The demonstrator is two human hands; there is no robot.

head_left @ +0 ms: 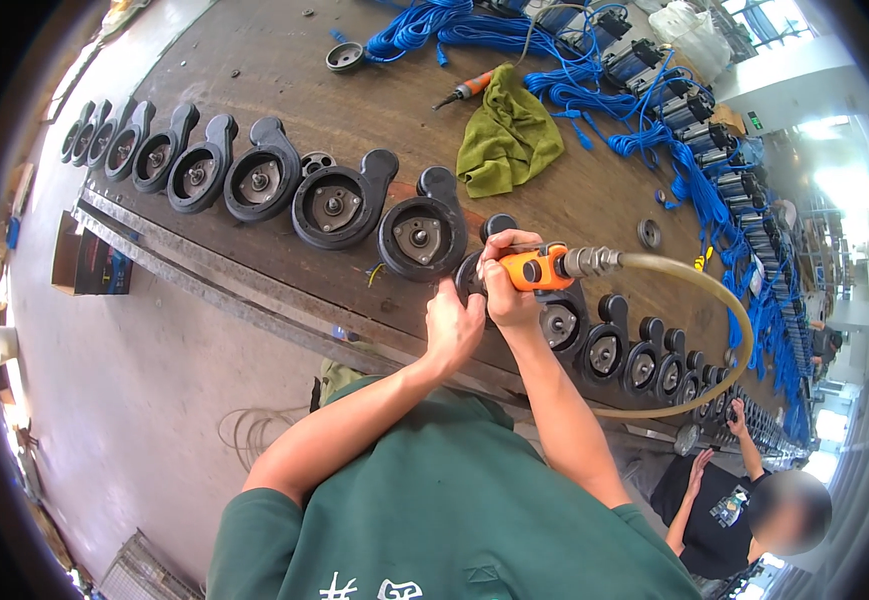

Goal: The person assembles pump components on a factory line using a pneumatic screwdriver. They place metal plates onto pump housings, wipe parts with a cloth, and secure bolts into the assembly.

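An orange air tool (536, 269) with a hose is gripped in my right hand (510, 290), its body lying over a black round housing (468, 272). My left hand (453, 322) has its fingers curled at the near rim of that housing, and the fingertips are partly hidden. The tool's working end is covered by my right hand and the housing. Just left of my hands is another black housing (421, 238) with a metal plate and shaft in its middle. To the right, a similar housing (559, 322) shows from behind my right wrist.
Rows of black housings run along the bench edge both ways. A green cloth (507, 140), a second orange tool (466, 90) and bundled blue cables (594, 85) lie farther back. The hose (739, 320) loops right. A co-worker (719, 500) works at the lower right.
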